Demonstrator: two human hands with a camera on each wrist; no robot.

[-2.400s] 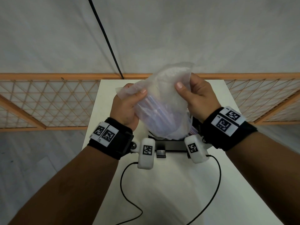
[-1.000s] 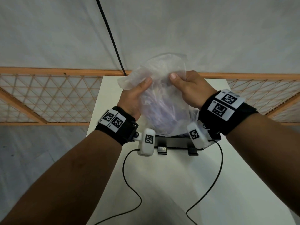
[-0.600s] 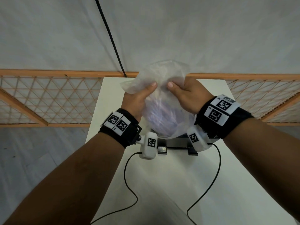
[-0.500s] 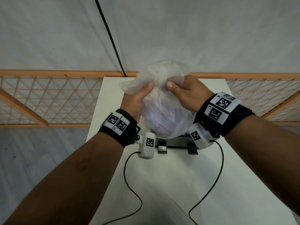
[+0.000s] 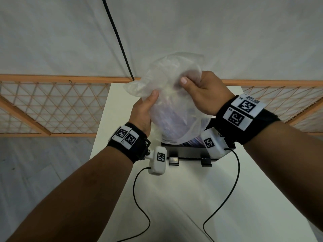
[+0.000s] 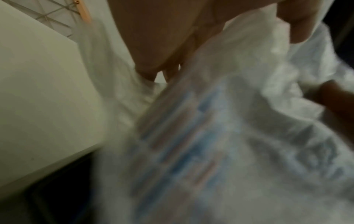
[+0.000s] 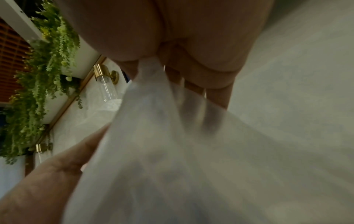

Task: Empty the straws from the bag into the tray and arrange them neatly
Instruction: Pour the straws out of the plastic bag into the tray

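A: Where are the straws (image 5: 172,119) sitting?

B: Most are bunching inside the bag (image 5: 174,102), which is hanging mouth-down right above the tray (image 5: 188,152); a few ends are poking out over the tray's inside.

A: And the hands?

B: The left hand (image 5: 142,114) is clutching the bag's side; the right hand (image 5: 204,95) is pinching its gathered top.

A: Risks?

B: I'm judging the film is clinging, so straws may be jamming. If the mouth is drifting past the tray's rim, they could be spilling onto the table (image 5: 183,198) around the tray.
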